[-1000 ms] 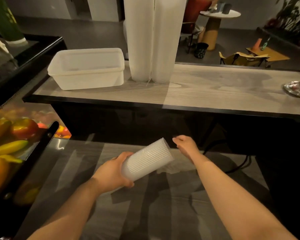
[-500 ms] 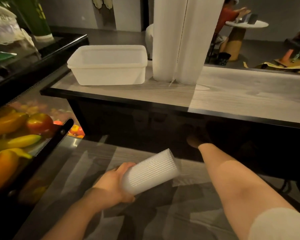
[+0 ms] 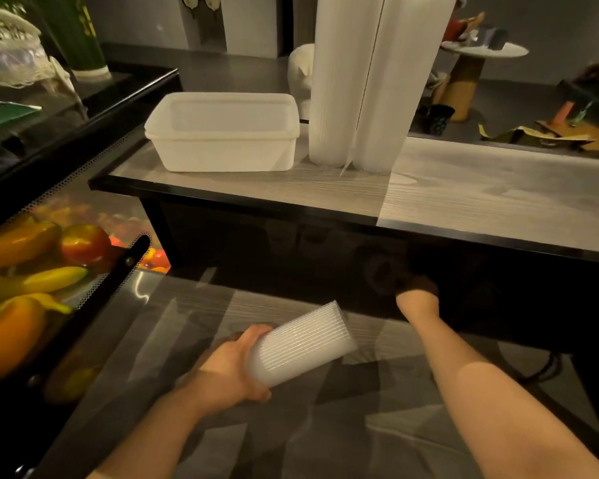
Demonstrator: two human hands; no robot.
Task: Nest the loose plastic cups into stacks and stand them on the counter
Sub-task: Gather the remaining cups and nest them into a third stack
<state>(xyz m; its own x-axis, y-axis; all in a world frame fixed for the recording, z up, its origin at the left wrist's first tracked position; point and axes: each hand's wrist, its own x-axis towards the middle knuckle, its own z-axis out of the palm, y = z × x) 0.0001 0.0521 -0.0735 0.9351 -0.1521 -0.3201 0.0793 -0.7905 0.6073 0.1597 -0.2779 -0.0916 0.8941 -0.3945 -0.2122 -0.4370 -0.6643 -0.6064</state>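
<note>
Left hand [image 3: 232, 369] curled round the base of a short stack of ribbed translucent plastic cups [image 3: 300, 344], tilted above the lower grey woodgrain worktop [image 3: 325, 426]. Right hand [image 3: 417, 293] reaching into shadow beneath the upper worktop [image 3: 481, 198]; finger pose unclear. Two tall white cup stacks [image 3: 363, 81] upright beside a frosted rectangular tub [image 3: 222, 133].

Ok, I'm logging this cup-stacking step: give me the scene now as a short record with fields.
left hand: grips a short cup stack, tilted, over the lower shelf
right hand: reaches into the dark space under the counter; fingers hidden
counter: two tall cup stacks standing side by side
tub: on counter, left of the tall stacks
far left: fruit behind glass
</note>
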